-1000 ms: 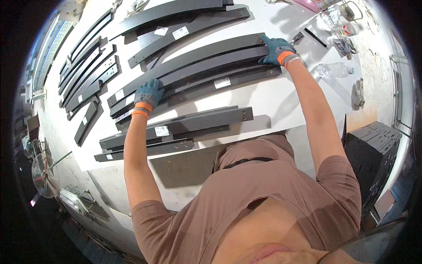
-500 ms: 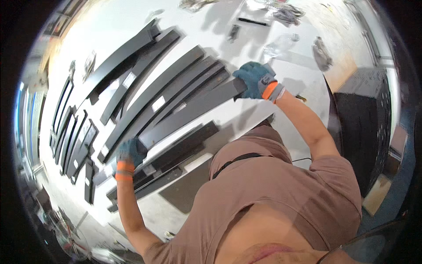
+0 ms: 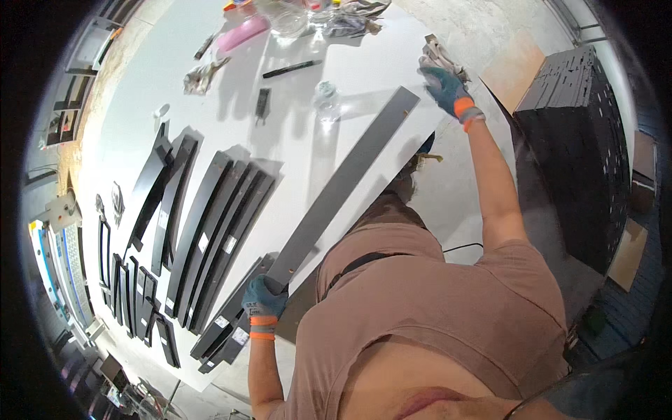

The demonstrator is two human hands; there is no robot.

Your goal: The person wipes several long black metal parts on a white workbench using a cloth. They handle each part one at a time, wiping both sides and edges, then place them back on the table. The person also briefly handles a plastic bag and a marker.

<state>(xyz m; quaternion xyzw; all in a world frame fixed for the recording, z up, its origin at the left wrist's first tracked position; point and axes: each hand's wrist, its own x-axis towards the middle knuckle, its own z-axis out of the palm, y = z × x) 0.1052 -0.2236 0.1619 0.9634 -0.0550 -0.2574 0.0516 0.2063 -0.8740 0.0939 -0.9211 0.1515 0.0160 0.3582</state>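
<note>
Head view: looks down over the person's chest and both arms onto a white worktop (image 3: pixel 364 70).
Long strip: a flat, dark grey panel (image 3: pixel 343 189), narrow and straight, with a matt face; it lies slantwise across the worktop's near edge, from low left to upper right.
Strip ends: the lower end sits at the left hand (image 3: pixel 264 299); the upper end, with a small pale spot on it, stops just short of the right hand (image 3: pixel 444 84).
Left hand: in a blue glove with an orange cuff, fingers closed around the strip's lower end.
Right hand: gloved the same way, at the worktop's far right edge, resting on a crumpled grey rag (image 3: pixel 435 54); whether its fingers grip the rag I cannot tell.
Other panels: a row of curved black pieces (image 3: pixel 210 231) lies left of the strip, some with small white labels.
Far end of worktop: a pink object (image 3: pixel 241 31), a black marker (image 3: pixel 292 68) and a clear bottle (image 3: pixel 326 98).
Hard to make out: the strip's lower tip is covered by the glove; small parts at the far edge blur in the glare; the dark stack (image 3: pixel 581 140) at right is cut by the picture's rim.
</note>
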